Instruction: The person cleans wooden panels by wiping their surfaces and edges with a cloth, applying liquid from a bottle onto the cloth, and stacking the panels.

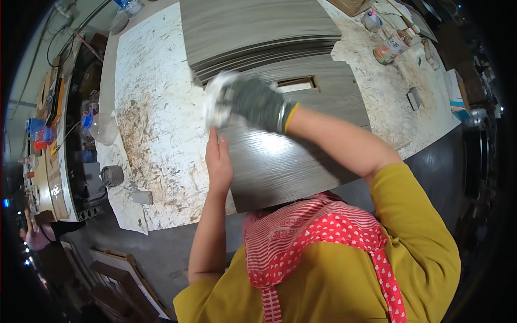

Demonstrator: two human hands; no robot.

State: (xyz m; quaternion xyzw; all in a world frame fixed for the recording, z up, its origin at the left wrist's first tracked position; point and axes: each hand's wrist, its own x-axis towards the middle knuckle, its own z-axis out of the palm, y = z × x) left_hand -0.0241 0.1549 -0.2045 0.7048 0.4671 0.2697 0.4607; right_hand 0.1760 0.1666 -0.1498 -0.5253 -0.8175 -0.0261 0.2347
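Red-and-white cloth apron [318, 242] fronts a grey wood-grain rectangular panel [285, 172] on a stained white tabletop [161, 145]. Bare left hand [219, 164], fingers straight, flanks it; dark-gloved right hand [256, 103] meets a blurred white wad [215, 99], grip unclear.

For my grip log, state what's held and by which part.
The right hand holds a white, cloth-like wad; blur hides by which part. The left hand is alongside the grey board; any hold is unclear.

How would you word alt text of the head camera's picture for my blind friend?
A person's gloved right hand, blurred, apparently grips a white cloth over a grey wood-grain panel, while the bare left hand is at its left edge. Beyond lies a stack of similar panels, all on a stained white table cover.
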